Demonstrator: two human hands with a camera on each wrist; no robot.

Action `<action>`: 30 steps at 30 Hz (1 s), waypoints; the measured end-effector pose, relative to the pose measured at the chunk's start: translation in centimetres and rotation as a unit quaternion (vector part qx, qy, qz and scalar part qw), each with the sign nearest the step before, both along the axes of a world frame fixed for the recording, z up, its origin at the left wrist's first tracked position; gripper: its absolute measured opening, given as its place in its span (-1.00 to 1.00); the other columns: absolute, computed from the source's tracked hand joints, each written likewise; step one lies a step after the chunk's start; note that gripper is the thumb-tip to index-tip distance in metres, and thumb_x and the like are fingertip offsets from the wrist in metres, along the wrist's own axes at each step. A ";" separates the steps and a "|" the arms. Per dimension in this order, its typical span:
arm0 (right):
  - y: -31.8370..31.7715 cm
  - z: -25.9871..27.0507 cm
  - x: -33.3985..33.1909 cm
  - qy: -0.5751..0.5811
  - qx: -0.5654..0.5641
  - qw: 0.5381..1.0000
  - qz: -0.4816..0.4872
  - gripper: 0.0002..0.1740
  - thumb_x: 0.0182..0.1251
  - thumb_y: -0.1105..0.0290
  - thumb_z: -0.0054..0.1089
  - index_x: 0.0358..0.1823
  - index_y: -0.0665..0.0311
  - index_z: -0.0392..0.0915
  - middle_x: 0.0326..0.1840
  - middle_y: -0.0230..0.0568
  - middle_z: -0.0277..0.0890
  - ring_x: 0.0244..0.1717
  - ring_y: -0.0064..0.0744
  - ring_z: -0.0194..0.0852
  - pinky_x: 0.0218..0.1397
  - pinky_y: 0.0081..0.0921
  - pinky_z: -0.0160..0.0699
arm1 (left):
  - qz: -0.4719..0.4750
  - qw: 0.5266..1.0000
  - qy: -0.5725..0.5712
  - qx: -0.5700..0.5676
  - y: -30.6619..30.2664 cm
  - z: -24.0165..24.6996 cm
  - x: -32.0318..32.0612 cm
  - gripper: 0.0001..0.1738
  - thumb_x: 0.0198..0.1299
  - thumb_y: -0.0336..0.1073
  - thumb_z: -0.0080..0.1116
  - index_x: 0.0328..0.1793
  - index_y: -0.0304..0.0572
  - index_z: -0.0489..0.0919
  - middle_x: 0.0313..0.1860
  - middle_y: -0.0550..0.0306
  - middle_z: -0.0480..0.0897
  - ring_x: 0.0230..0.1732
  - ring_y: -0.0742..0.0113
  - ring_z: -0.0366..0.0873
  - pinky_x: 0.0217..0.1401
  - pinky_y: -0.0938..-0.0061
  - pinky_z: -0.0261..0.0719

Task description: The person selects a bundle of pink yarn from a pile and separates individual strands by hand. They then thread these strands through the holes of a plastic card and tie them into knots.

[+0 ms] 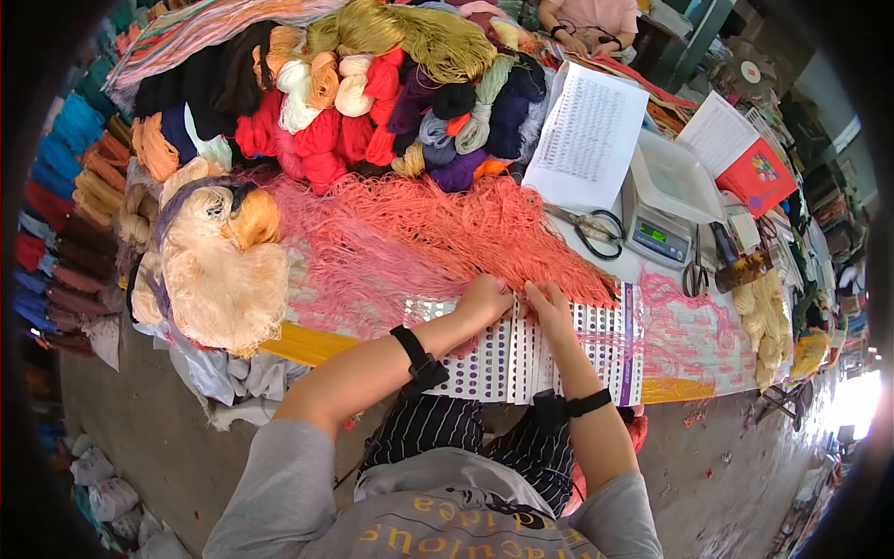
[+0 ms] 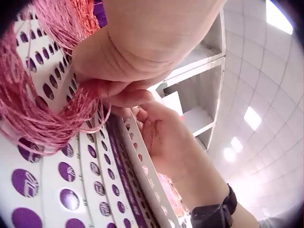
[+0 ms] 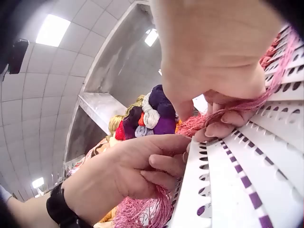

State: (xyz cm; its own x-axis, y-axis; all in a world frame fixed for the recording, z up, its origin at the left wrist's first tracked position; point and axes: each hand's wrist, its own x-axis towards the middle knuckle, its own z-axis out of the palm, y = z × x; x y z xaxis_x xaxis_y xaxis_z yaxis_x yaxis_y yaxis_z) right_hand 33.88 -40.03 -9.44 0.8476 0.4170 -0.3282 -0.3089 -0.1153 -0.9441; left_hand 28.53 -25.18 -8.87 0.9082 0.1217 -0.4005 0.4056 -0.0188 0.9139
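Note:
White punched cards (image 1: 535,359) with purple dots lie in overlapping rows at the table's front edge. My left hand (image 1: 486,301) is over them, its curled fingers gripping a looped bunch of pink thread (image 2: 47,123). Close beside it, my right hand (image 1: 551,312) pinches a pink strand (image 3: 251,104) at a card edge, fingertips right at the punched holes. In the right wrist view the left hand (image 3: 133,166) meets the same card edge from the other side. Coral thread (image 1: 466,224) spreads just beyond both hands. The palms hide part of the pinched thread.
Skeins (image 1: 317,112) of many colours are heaped at the back, with a cream bundle (image 1: 228,289) at left. Scissors (image 1: 601,233), a digital scale (image 1: 661,224) and a printed sheet (image 1: 591,130) lie to the right. Another person (image 1: 591,23) sits across the table.

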 end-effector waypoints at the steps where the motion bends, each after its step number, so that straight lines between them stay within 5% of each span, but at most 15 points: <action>1: 0.0 -0.3 0.0 0.001 0.000 1.000 0.002 -0.72 0.21 0.17 0.18 -0.36 0.27 0.53 -0.58 -0.39 0.55 -0.58 -0.65 0.44 -0.48 -0.61 0.36 | -0.016 0.996 -0.023 0.090 0.4 0.4 -0.3 -0.82 0.11 -0.39 0.06 -0.46 -0.36 0.58 -0.59 0.14 0.60 -0.76 0.47 0.43 -0.72 0.56 0.35; 2: -0.2 -0.8 0.0 -0.077 -0.093 0.992 0.039 -0.72 0.22 0.16 0.17 -0.36 0.26 0.51 -0.58 -0.39 0.55 -0.58 -0.64 0.45 -0.47 -0.60 0.36 | -0.033 0.982 -0.045 0.179 0.9 0.7 -0.7 -0.80 0.09 -0.37 0.09 -0.49 -0.36 0.58 -0.60 0.15 0.62 -0.74 0.46 0.49 -0.70 0.55 0.38; 3: -0.5 -1.3 0.0 -0.152 -0.183 0.969 0.071 -0.72 0.23 0.16 0.16 -0.36 0.25 0.50 -0.58 -0.39 0.55 -0.57 -0.64 0.45 -0.47 -0.59 0.36 | -0.005 0.993 -0.043 0.109 1.6 1.1 -1.0 -0.83 0.11 -0.35 0.10 -0.41 -0.32 0.60 -0.57 0.17 0.61 -0.74 0.51 0.42 -0.72 0.61 0.32; 4: -0.7 -2.0 0.1 -0.151 -0.168 0.971 0.084 -0.74 0.21 0.17 0.16 -0.35 0.24 0.52 -0.58 -0.39 0.55 -0.56 -0.62 0.47 -0.45 -0.59 0.37 | 0.018 0.998 -0.041 0.039 2.6 1.5 -1.2 -0.85 0.14 -0.34 0.11 -0.34 -0.27 0.61 -0.53 0.18 0.61 -0.75 0.56 0.36 -0.75 0.68 0.26; 6: -0.8 -1.8 0.0 -0.146 -0.175 0.970 0.078 -0.75 0.20 0.18 0.16 -0.35 0.24 0.52 -0.58 -0.39 0.55 -0.55 -0.62 0.47 -0.44 -0.59 0.38 | 0.040 0.953 0.037 -0.298 6.5 2.0 -1.3 -0.85 0.16 -0.30 0.15 -0.22 -0.19 0.62 -0.48 0.22 0.62 -0.73 0.66 0.23 -0.77 0.78 0.12; 7: -0.7 -1.5 -0.2 -0.144 -0.183 0.969 0.082 -0.76 0.19 0.20 0.17 -0.34 0.24 0.53 -0.59 -0.40 0.55 -0.54 -0.61 0.48 -0.43 -0.60 0.38 | 0.038 0.955 0.042 -0.293 7.6 3.1 -1.6 -0.85 0.16 -0.30 0.15 -0.22 -0.19 0.62 -0.48 0.22 0.62 -0.73 0.66 0.23 -0.77 0.78 0.12; 9: -0.4 -0.9 -0.4 -0.144 -0.184 0.969 0.080 -0.79 0.17 0.24 0.18 -0.34 0.25 0.54 -0.58 -0.38 0.55 -0.53 -0.60 0.49 -0.41 -0.61 0.39 | -0.015 0.867 -0.012 -0.498 9.0 7.2 -2.7 -0.83 0.20 -0.32 0.13 -0.11 -0.15 0.60 -0.37 0.18 0.62 -0.71 0.70 0.10 -0.77 0.84 0.00; 12: -0.5 -0.9 -0.3 -0.143 -0.176 0.970 0.089 -0.79 0.17 0.28 0.19 -0.35 0.29 0.52 -0.56 -0.36 0.55 -0.52 -0.61 0.48 -0.40 -0.63 0.40 | -0.016 0.849 -0.071 -0.524 9.4 10.3 -3.5 -0.78 0.25 -0.33 0.06 -0.01 -0.16 0.58 -0.27 0.13 0.62 -0.68 0.70 0.08 -0.76 0.85 -0.02; 19: -1.3 -0.6 -0.5 -0.077 -0.060 0.992 0.082 -0.84 0.24 0.36 0.18 -0.34 0.32 0.49 -0.55 -0.42 0.47 -0.55 -0.70 0.35 -0.46 -0.70 0.32 | -0.081 0.860 -0.073 -0.498 6.9 10.2 -2.6 -0.56 0.32 -0.31 -0.04 0.33 -0.11 0.36 -0.23 0.12 0.61 -0.66 0.70 0.18 -0.75 0.80 0.05; 25: -1.7 0.4 -0.3 -0.029 -0.008 0.996 0.086 -0.87 0.28 0.40 0.13 -0.28 0.33 0.48 -0.54 -0.44 0.44 -0.54 -0.72 0.31 -0.44 -0.72 0.31 | -0.115 0.905 -0.095 -0.399 5.0 7.6 -1.5 -0.47 0.35 -0.29 -0.10 0.45 0.04 0.18 -0.44 0.18 0.62 -0.78 0.68 0.15 -0.77 0.78 0.10; 27: -1.8 0.7 -0.2 0.000 0.023 0.996 0.088 -0.88 0.29 0.41 0.12 -0.26 0.33 0.48 -0.54 -0.44 0.44 -0.53 -0.71 0.31 -0.42 -0.73 0.31 | -0.141 0.954 -0.006 -0.264 3.2 5.1 -1.5 -0.45 0.36 -0.29 -0.13 0.47 0.09 0.13 -0.48 0.18 0.61 -0.81 0.66 0.21 -0.78 0.75 0.18; 30: -1.9 0.5 0.1 0.002 0.028 0.994 0.101 -0.87 0.31 0.41 0.10 -0.24 0.33 0.48 -0.53 -0.44 0.44 -0.52 -0.69 0.33 -0.40 -0.72 0.31 | -0.229 0.967 0.011 -0.114 1.8 1.5 -1.2 -0.59 0.35 -0.26 -0.11 0.32 0.03 0.35 -0.51 0.19 0.60 -0.81 0.60 0.29 -0.78 0.69 0.25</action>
State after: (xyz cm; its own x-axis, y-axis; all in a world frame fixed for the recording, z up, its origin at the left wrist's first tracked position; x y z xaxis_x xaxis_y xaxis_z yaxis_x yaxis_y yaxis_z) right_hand 33.97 -41.98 -8.98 0.7431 0.5967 -0.3028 -0.2879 -0.1234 -0.9497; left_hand 27.29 -23.43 -7.40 0.8365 -0.3850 -0.3898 0.4224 0.0001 0.9064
